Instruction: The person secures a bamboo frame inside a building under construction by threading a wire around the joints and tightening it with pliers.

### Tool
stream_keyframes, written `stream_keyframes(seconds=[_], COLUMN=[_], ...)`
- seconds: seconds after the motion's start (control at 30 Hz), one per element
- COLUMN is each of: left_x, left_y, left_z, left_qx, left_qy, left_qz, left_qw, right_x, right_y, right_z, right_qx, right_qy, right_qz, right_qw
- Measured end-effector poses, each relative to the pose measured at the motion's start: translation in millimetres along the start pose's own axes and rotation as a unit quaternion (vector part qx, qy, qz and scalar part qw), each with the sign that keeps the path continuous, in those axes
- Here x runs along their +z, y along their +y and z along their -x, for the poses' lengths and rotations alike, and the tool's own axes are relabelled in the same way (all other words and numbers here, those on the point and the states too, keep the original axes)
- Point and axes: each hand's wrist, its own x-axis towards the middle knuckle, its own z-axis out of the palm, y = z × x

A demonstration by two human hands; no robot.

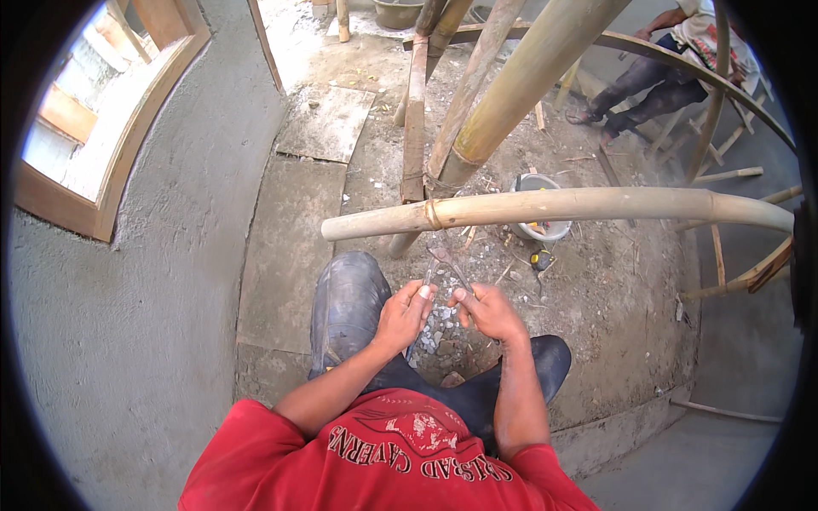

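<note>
A pair of pincers point(440, 254) points away from me, its handles spread apart. My left hand point(404, 317) is closed round one handle, my right hand point(492, 313) round the other. The jaws are just below a horizontal bamboo pole point(588, 204), close to a tie point(433, 214) wrapped round it; whether they grip anything there is too small to tell. Behind that pole, a thick slanting bamboo post point(520, 89) and a wooden batten point(414, 128) come down to the same joint.
Beyond the pole stands a bucket point(560, 230) with tools in it, a yellow-and-black tape measure point(541, 260) beside it. Gravel point(433, 334) lies between my knees. A grey wall point(170, 281) with a wooden window frame point(106, 204) rises at left. Another person point(643, 89) is at far right.
</note>
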Motion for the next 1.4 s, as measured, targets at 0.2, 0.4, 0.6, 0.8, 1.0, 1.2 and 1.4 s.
stream_keyframes(seconds=[0.2,0.4,0.6,0.8,1.0,1.2,1.4], left_x=[3,41,35,67,119,116,68], left_y=[-18,-40,5,-16,-23,-55,-39], left_z=[-26,-30,-47,-57,-73,-105,-69], left_qx=[-0.054,-0.062,-0.212,-0.150,-0.104,-0.076,-0.106], left_qy=[-0.031,0.031,-0.166,-0.044,0.077,-0.011,-0.117], left_qz=[0.096,0.321,0.411,0.310,0.120,0.146,0.293], left_qw=[0.993,0.944,0.871,0.938,0.984,0.986,0.943], right_x=[-2,47,77,45,21,-15,37], right_y=[-18,5,-8,-52,37,79,-12], right_z=[-3,-14,29,54,-7,-41,28], right_qx=[0.061,0.021,-0.135,0.020,0.010,-0.110,-0.047], right_qy=[0.036,0.126,0.298,0.135,0.336,0.287,0.285], right_qz=[-0.010,-0.035,0.145,0.358,0.380,0.355,0.309], right_qw=[0.997,0.991,0.934,0.924,0.862,0.883,0.906])
